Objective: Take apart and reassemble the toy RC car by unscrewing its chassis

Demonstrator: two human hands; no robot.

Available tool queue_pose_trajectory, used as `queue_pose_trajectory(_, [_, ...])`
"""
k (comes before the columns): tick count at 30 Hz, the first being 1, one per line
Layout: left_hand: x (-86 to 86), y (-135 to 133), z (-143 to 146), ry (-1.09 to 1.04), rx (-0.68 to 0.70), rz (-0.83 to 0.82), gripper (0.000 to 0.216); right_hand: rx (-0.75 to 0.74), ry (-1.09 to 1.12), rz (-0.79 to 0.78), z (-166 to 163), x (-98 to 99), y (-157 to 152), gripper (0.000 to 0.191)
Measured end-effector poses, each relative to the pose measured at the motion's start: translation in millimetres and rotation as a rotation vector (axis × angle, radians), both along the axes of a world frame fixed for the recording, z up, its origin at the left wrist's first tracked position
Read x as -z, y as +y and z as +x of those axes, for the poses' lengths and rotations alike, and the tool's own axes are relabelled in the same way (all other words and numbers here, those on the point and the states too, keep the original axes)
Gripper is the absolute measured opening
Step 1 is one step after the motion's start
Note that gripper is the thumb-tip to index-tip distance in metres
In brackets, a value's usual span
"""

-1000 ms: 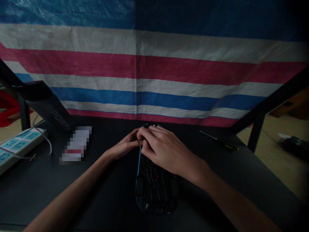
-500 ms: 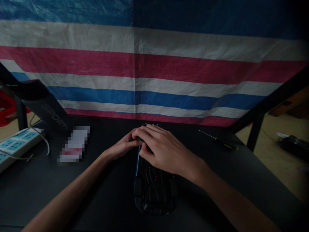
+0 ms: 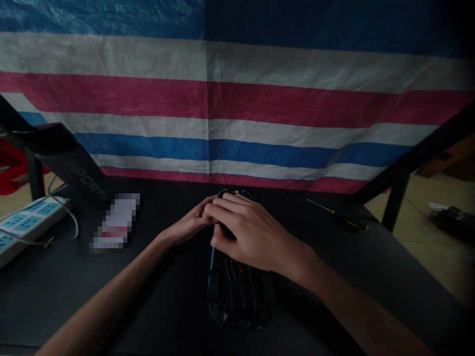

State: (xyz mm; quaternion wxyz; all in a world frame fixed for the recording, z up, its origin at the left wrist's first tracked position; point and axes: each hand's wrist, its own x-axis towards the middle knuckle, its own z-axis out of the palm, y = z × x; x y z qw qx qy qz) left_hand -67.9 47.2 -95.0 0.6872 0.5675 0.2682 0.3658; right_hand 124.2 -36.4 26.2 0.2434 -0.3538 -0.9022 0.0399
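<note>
A toy car point(image 3: 241, 296) lies upside down on the black table, its dark underside and wheels facing up and a thin blue edge along its left side. My left hand point(image 3: 195, 220) grips the car's far left side, its fingertips partly hidden behind the other hand. Across the far half of the underside lies my right hand point(image 3: 247, 227), with curled fingers and the thumb bent in toward them. Whatever is under those right fingers is covered, so I cannot make out whether they hold a small part.
A screwdriver point(image 3: 339, 216) lies to the right on the table point(image 3: 156, 306). At left are a blurred-out white item point(image 3: 117, 220), a power strip point(image 3: 33, 220) with a grey cable, and a dark sleeve point(image 3: 79, 168) marked SPORT. A striped tarp point(image 3: 237, 99) hangs behind.
My right thumb has shifted slightly left and nearer to me, and the right fingers have moved a little. The left hand and the car hold almost the same place.
</note>
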Motion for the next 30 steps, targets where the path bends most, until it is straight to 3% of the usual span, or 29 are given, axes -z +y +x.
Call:
queue_pose_trajectory(6, [3.7, 1, 0, -0.013, 0.023, -0.004, 0.062, 0.143, -0.053, 0.001, -1, 5.4, 3, 0.026])
queue_pose_trajectory(11, [0.8, 0, 0, 0.034, 0.037, -0.015, 0.045, 0.030, 0.025, -0.029, 2, 2.9, 4, 0.011])
queue_pose_trajectory(17, [-3.9, -1, 1, 0.014, 0.014, 0.015, 0.056, 0.004, 0.029, -0.073, 3, -4.1, 0, 0.006])
queue_pose_trajectory(22, [2.8, 1, 0, -0.003, 0.035, 0.014, 0.062, 0.148, -0.058, -0.070, 2, 1.7, 5, 0.027])
queue_pose_trajectory(30, [-1.4, 0, -1, 0.017, 0.045, 0.026, 0.042, -0.006, 0.064, -0.055, 4, 7.3, 10, 0.009])
